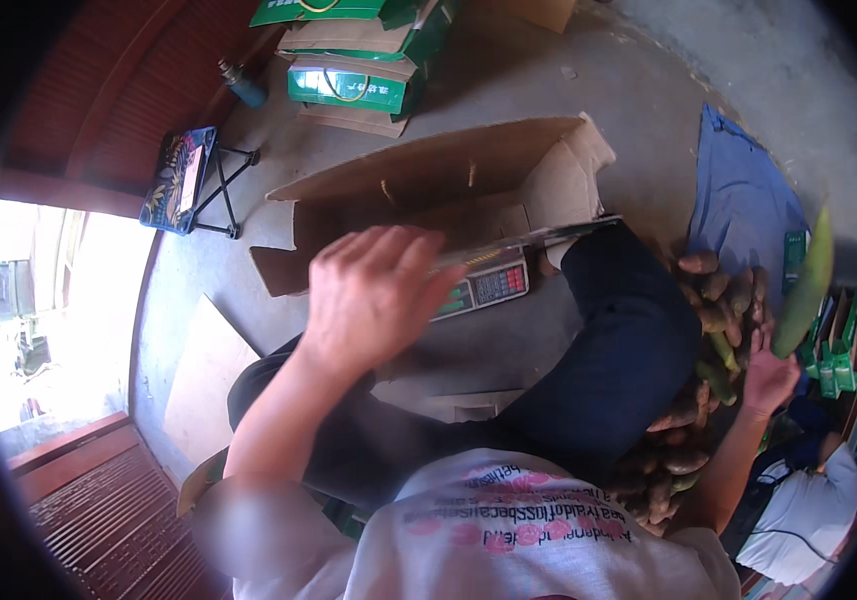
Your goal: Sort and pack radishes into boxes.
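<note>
My right hand (771,378) is out at the right beside a heap of brown, soil-coloured root vegetables (714,290). Its fingers grip the lower end of a long green radish (809,285), which points upward and tapers to its tip. Over the near edge of an open cardboard box (349,205) hovers my left hand (374,295), fingers stretched out and nothing visible in them. Just right of that hand, between my legs, a digital scale (502,285) shows its keypad; the box and my left hand hide part of it.
Green and brown cartons (349,90) are stacked at the far side. A folding stool (179,180) and a bottle (241,85) stand at the left. Beyond the heap lies a blue cloth (739,180). Green boxes (849,345) and another person in a white shirt (804,510) are at the right.
</note>
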